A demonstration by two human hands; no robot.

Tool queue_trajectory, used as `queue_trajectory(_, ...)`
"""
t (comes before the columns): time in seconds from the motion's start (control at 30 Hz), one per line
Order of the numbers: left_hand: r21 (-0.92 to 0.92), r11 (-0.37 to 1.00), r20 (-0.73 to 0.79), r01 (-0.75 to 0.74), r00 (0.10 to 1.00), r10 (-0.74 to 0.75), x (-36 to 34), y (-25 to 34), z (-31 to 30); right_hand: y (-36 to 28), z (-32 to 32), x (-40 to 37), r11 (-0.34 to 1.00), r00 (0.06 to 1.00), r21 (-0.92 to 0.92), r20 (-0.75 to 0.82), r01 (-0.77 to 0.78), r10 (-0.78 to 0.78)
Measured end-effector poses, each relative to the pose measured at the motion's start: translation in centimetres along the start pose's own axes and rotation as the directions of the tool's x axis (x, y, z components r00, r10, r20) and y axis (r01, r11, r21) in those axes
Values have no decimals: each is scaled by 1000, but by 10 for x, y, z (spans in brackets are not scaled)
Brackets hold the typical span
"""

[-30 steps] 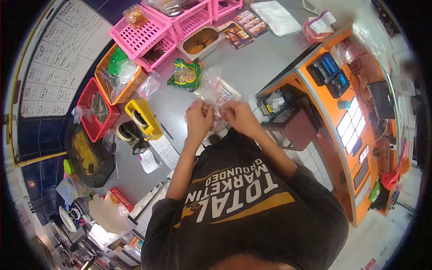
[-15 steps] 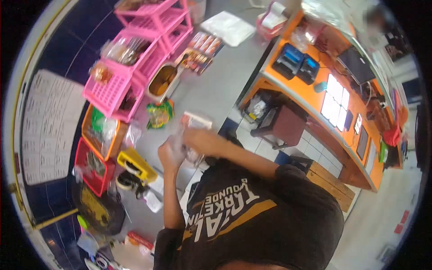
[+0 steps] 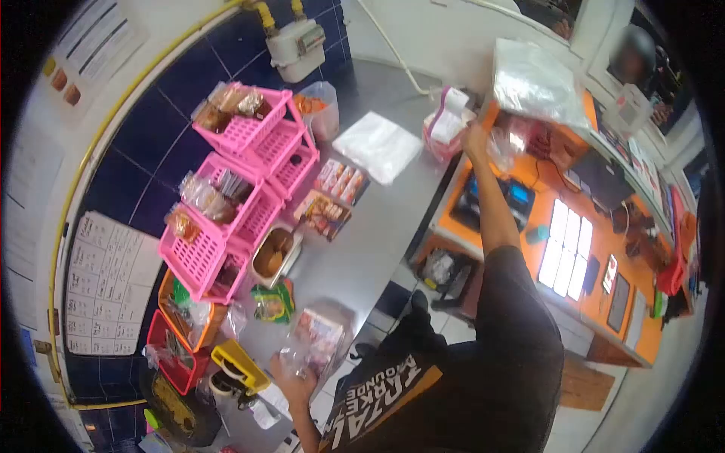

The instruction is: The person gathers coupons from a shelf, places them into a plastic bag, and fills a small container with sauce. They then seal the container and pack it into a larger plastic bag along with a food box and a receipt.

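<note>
My left hand (image 3: 294,383) is closed on a crumpled clear plastic bag (image 3: 296,358) at the near part of the grey counter. Right beside it lies a stack of printed packs (image 3: 320,336) in clear wrapping. Far off, my right hand (image 3: 475,140) is stretched out to a pink container (image 3: 442,137) at the counter's back corner, with white and purple paper (image 3: 455,102) on top. Its fingers are too small and partly hidden to show a grip. A green and yellow packet (image 3: 273,301) lies past my left hand, close to a metal tray of brown food (image 3: 276,257).
Pink stacked baskets (image 3: 192,260) with bagged goods line the wall. A yellow holder (image 3: 240,368) stands at the left. White plastic sheets (image 3: 377,146) and printed cards (image 3: 323,214) lie on the counter. At the right stands an orange desk (image 3: 483,240). A person (image 3: 633,57) is beyond it.
My hands were together over the packs. The right hand has moved away to the pink container at the back, while the left stays by the packs with the clear bag. The view has shifted.
</note>
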State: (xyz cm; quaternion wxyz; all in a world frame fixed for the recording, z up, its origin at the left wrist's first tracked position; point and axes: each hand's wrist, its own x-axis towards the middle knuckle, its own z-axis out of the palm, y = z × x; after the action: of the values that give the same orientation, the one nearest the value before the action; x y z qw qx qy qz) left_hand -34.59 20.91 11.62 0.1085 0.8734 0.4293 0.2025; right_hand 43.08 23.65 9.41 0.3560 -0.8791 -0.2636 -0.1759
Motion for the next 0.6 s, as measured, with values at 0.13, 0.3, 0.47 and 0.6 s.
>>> queue_trajectory(0.13, 142, 974, -2, 177, 984, -178, -8, 20, 15, 29, 43, 71, 1000, 989, -27, 145, -6, 10)
queue_trajectory(0.3, 135, 873, 106, 468, 869, -483, -10, 33, 22, 4, 31, 100, 930, 864, 231, 358, 285, -354)
queue_trajectory(0.47, 382, 809, 72, 447, 858, -509, -7, 20, 30, 32, 63, 135, 960, 740, -52, 649, 277, -178)
queue_trajectory(0.6, 288, 834, 201, 471, 822, -533, 17, 33, 9, 25, 60, 115, 986, 848, 40, 506, 162, -160)
